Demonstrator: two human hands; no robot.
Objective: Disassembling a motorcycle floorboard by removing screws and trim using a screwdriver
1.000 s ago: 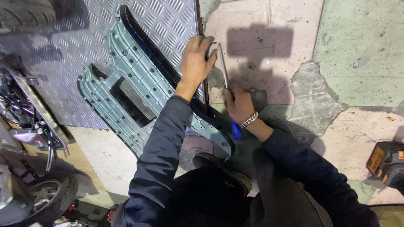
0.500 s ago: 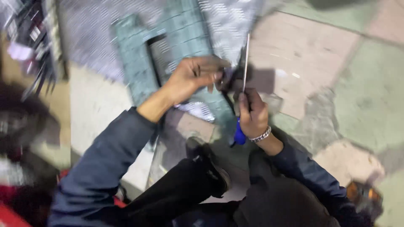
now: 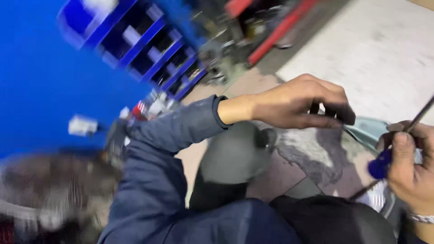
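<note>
Left hand (image 3: 300, 101), fingers curled, grips the pale green panel (image 3: 371, 129) on the floor. Right hand (image 3: 412, 169), at four o'clock, is clenched around a blue-handled screwdriver (image 3: 382, 163).

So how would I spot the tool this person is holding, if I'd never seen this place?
Start at the right edge of the view, where the right hand is curled closed. In its grip is a screwdriver: a thin dark metal shaft running up and right. Its bright blue handle sets it apart from the pale green panel beside it.
</note>
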